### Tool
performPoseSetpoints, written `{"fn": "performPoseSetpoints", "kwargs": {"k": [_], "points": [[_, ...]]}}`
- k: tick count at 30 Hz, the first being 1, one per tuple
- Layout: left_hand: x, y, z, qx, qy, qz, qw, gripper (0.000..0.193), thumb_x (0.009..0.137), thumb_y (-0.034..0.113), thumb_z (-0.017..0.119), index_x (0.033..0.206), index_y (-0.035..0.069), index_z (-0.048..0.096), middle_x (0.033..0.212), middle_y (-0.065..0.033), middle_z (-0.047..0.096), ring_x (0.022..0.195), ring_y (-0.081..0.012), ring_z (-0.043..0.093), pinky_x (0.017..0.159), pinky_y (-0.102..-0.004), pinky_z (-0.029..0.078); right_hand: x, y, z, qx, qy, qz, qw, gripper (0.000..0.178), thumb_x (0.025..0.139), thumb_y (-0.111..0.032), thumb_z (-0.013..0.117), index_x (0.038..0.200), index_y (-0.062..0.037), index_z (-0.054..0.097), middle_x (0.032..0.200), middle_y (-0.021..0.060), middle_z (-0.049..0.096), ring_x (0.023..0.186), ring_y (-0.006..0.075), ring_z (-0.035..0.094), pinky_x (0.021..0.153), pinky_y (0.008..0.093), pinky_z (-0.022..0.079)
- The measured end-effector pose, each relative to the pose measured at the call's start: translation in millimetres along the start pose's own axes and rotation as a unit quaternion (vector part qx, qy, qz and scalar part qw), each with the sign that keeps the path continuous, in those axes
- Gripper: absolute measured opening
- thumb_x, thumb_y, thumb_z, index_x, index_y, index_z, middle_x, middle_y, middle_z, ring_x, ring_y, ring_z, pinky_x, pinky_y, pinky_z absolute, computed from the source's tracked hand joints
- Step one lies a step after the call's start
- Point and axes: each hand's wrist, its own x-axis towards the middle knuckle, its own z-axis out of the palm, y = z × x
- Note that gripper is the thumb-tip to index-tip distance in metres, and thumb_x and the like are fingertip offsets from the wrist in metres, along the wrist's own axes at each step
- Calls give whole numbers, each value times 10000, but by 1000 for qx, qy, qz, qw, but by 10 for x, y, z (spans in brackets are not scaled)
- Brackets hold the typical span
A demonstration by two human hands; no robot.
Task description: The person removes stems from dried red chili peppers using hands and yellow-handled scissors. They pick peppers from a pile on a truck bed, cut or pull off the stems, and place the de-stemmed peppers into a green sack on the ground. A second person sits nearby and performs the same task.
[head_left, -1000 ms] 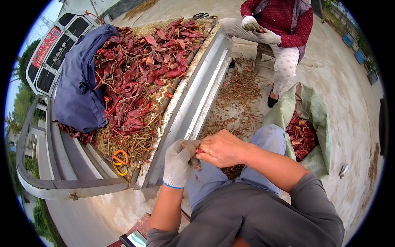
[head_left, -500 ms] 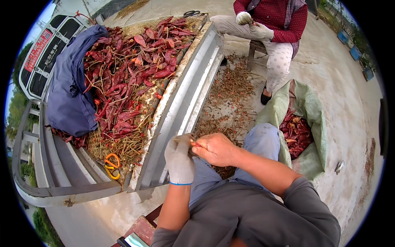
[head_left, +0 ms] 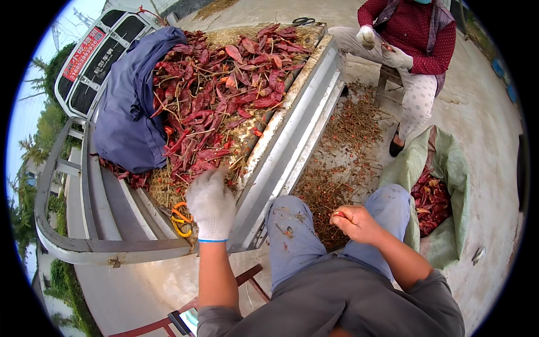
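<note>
My left hand [head_left: 210, 205], in a pale knit glove, is over the near edge of a heap of dried red chilies [head_left: 219, 95] on the truck bed. Its fingertips point into the stems and are blurred, so their grip is unclear. Bare, my right hand [head_left: 357, 223] is closed above my lap with a dried chili [head_left: 339, 214] between thumb and fingers; only a red bit of it shows. Just left of the gloved hand lie orange-handled scissors [head_left: 181, 219].
A dark blue cloth [head_left: 132, 106] covers the heap's left side. The metal side panel [head_left: 292, 151] borders my knees. An open green sack [head_left: 457, 185] holding chilies stands at right. Stem litter [head_left: 342, 151] covers ground ahead. Another person [head_left: 412, 62] sits opposite, wearing gloves. Black scissors [head_left: 304, 21] lie far off.
My left hand has moved away from the right one, leftward onto the truck bed. My right hand has drawn back over my lap, still closed on the chili. The view has shifted.
</note>
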Motion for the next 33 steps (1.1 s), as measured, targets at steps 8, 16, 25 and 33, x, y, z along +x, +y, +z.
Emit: {"fn": "performPoseSetpoints", "kwargs": {"k": [8,16,25,33], "points": [[191,-1132,151,30,-24,-88,995,223,909,195,735,1116,172,813,1266,-64,743,1238,-296,650,1096,-464,460,-17,80,91,28,-2,40,999,159,1001,-160,694,956,-7,696,777,118,634,679,228,611,665,380,515],[-83,-683,-183,-191,67,-195,960,215,957,132,699,1123,31,790,1004,-118,790,911,-245,747,841,-355,573,300,-225,280,38,8,-12,999,194,976,-130,728,1131,-15,743,1006,95,702,892,159,661,813,316,539],[-717,645,135,-728,-79,-362,576,183,1004,36,656,1142,-82,681,969,-104,725,798,-141,680,684,-282,562,917,-892,675,167,44,-57,983,337,1008,-217,747,1291,-37,716,933,14,645,802,108,591,753,300,523],[-699,665,115,-564,-157,-228,778,373,870,78,739,1214,-68,731,1010,-128,746,876,-187,700,810,-300,552,877,-675,365,-190,-14,-147,971,217,954,-244,743,1062,-60,707,952,127,686,864,346,693,771,446,559]]}}
